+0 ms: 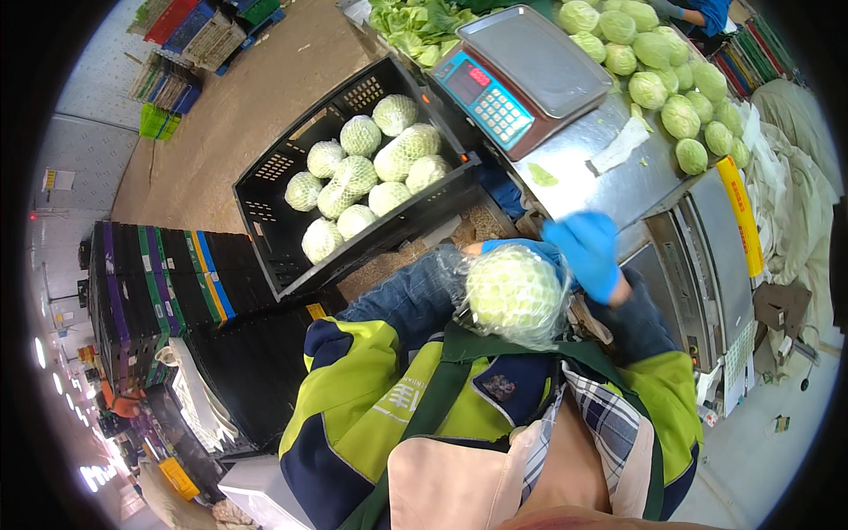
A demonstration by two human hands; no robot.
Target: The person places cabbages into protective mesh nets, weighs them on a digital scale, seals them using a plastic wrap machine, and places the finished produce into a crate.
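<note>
A round cabbage [513, 291] in a white foam net and clear plastic film is held up in front of my chest. My left hand [527, 250], in a blue glove, supports it from the far side, mostly hidden behind the cabbage. My right hand [586, 255], also blue-gloved, is blurred and raised just to the right of it, over the edge of the metal table [596, 192]. Its fingers look curled, but whether they grip the film is unclear. Left of the cabbage stands a black plastic crate [358, 265] holding several netted cabbages [354, 175].
A digital scale [523, 73] sits on the table beside a pile of bare cabbages [662, 73] and loose leaves [414, 30]. A film-wrapping machine [695, 265] stands at the right. Stacked black crates [165, 285] rise at the left. Another person's sleeve [712, 13] shows top right.
</note>
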